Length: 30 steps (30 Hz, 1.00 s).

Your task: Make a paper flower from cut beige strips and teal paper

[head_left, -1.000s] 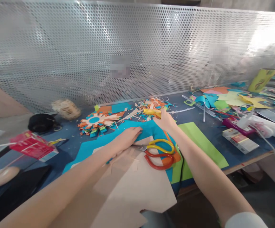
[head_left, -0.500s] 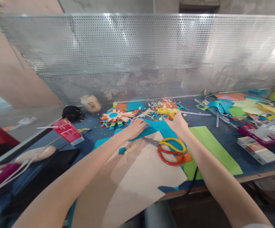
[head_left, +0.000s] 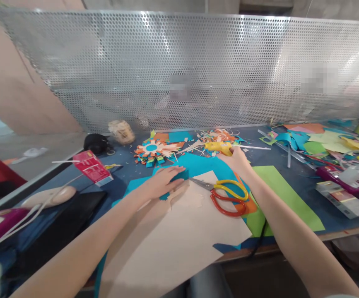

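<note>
My right hand (head_left: pixel 239 160) is closed on a yellow glue gun (head_left: pixel 218 147), and a clear glue stick (head_left: pixel 255 147) sticks out behind it. My left hand (head_left: pixel 163 182) lies with stretched fingers over blue paper (head_left: pixel 201 161) and the upper edge of a large cream sheet (head_left: pixel 169 244); its fingertips hold nothing that I can make out. Scissors (head_left: pixel 229 196) with one yellow and one red handle rest on the cream sheet between my arms. Just beyond my left hand is a layered paper flower (head_left: pixel 152 150) with a blue centre and fringed petals.
A heap of paper shreds (head_left: pixel 221 135) lies behind the glue gun. Green paper (head_left: pixel 278 198) is right of my forearm. A pink carton (head_left: pixel 92 167), a black pouch (head_left: pixel 96 144) and a black tablet-like slab (head_left: pixel 64 227) lie left. Coloured scraps (head_left: pixel 328 140) spread right, before a perforated metal screen (head_left: pixel 216 62).
My left hand has come back toward me and slightly left, its fingers now flatter over the papers. My right hand stays on the glue gun. The view has shifted slightly.
</note>
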### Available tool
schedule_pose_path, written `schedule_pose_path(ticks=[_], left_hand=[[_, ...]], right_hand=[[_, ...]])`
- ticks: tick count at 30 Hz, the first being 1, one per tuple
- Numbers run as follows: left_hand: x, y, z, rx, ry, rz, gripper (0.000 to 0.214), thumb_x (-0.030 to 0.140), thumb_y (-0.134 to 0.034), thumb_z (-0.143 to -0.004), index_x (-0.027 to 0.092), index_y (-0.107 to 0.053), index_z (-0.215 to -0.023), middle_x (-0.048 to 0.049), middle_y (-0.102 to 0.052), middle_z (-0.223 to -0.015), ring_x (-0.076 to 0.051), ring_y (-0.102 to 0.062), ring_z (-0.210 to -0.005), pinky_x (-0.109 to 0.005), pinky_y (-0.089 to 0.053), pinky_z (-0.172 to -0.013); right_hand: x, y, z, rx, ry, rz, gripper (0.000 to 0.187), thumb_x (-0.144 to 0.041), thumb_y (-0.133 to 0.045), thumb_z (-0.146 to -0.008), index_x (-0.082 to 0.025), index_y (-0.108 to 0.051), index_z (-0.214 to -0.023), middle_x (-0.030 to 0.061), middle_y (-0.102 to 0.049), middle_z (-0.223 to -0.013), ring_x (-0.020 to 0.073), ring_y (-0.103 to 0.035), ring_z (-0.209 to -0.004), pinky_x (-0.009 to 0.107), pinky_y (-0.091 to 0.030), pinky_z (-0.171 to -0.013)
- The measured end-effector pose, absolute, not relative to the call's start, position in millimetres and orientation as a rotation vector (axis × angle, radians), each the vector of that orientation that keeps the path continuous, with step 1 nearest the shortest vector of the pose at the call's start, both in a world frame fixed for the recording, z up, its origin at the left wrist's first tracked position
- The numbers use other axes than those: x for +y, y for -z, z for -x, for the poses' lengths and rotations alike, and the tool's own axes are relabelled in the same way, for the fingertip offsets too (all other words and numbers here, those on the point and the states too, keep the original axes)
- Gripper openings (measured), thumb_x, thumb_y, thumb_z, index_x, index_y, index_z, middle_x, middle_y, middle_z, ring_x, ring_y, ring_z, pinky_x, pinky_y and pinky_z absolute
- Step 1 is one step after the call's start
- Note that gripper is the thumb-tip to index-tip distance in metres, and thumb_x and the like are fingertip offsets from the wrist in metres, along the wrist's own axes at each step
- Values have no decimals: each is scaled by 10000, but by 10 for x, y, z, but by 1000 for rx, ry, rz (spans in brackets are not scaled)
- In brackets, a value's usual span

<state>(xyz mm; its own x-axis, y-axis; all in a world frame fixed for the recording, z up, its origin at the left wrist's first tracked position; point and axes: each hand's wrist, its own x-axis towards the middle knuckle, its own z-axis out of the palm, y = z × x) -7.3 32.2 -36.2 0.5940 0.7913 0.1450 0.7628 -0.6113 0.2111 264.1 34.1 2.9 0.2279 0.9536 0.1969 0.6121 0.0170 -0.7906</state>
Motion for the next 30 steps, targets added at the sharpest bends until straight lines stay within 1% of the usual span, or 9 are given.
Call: schedule_pose_path(ticks=[3, 6, 8, 10, 13, 18, 22, 26, 30], left_hand=[[332, 365, 108, 1321, -285, -2645, 509, 472, -262, -873, 207, -454, -1264, -90, -456, -1337, -250, -367, -1258, -426, -259, -1025], [299, 304, 156, 1320, -370, -2588, 469, 435, -287, -873, 198, -491, -1222, -89, -518, -1279, -246, -384, -1245, -431, -229, -1032], [254, 235, 174, 1301, -438, -2528, 429, 431, -356, -849, 189, -535, -1155, -89, -579, -1198, -235, -474, -1159, -381, -294, -992], [196, 152, 173, 1260, -449, -2442, 406, 442, -431, -807, 168, -567, -1075, -88, -634, -1074, -210, -571, -994, -305, -393, -873], [92, 34, 154, 1247, -396, -2390, 442, 503, -518, -732, 173, -565, -1022, -64, -643, -933, -198, -584, -870, -287, -409, -786], [-49, -53, 138, 1216, -246, -2412, 585, 564, -619, -610, 221, -528, -1075, -46, -610, -979, -235, -537, -947, -370, -308, -904], [-38, 30, 137, 1218, -330, -2346, 506, 500, -601, -665, 223, -524, -1082, -37, -622, -933, -230, -565, -906, -385, -317, -899], [26, 160, 126, 1131, -455, -2062, 433, 372, -613, -672, 208, -506, -1059, -43, -627, -882, -192, -608, -787, -312, -448, -727], [51, 211, 106, 1079, -516, -1808, 446, 304, -615, -663, 198, -464, -1069, -35, -628, -825, -176, -609, -760, -280, -478, -637]], right_hand=[[291, -65, -2619, -1495, -445, 1672, 356, -423, -584, -642, -195, -410, -853, 89, -608, -961, 212, -588, -839, 295, -434, -650], [219, -70, -2542, -1602, -308, 1623, 347, -414, -566, -645, -205, -387, -856, 83, -601, -926, 223, -585, -815, 309, -433, -629], [175, -60, -2472, -1696, -254, 1583, 346, -391, -557, -644, -205, -385, -880, 83, -600, -916, 230, -589, -798, 320, -435, -625], [141, -47, -2409, -1759, -245, 1547, 374, -356, -552, -642, -202, -383, -938, 91, -602, -943, 229, -596, -792, 324, -440, -633], [107, -32, -2353, -1785, -275, 1574, 494, -326, -550, -641, -187, -348, -1070, 97, -612, -939, 220, -607, -744, 315, -447, -614], [83, -11, -2334, -1848, -238, 1646, 602, -333, -545, -645, -161, -293, -1164, 86, -622, -873, 236, -612, -667, 323, -447, -555], [86, 6, -2320, -1815, -170, 1597, 624, -316, -530, -656, -152, -240, -1184, 84, -630, -879, 251, -624, -697, 345, -457, -572], [81, 10, -2307, -1802, -108, 1551, 632, -315, -527, -669, -163, -211, -1195, 91, -636, -940, 228, -623, -657, 356, -466, -578], [52, 4, -2298, -1839, -90, 1514, 678, -315, -539, -665, -165, -186, -1223, 115, -624, -991, 189, -604, -579, 349, -476, -569]])
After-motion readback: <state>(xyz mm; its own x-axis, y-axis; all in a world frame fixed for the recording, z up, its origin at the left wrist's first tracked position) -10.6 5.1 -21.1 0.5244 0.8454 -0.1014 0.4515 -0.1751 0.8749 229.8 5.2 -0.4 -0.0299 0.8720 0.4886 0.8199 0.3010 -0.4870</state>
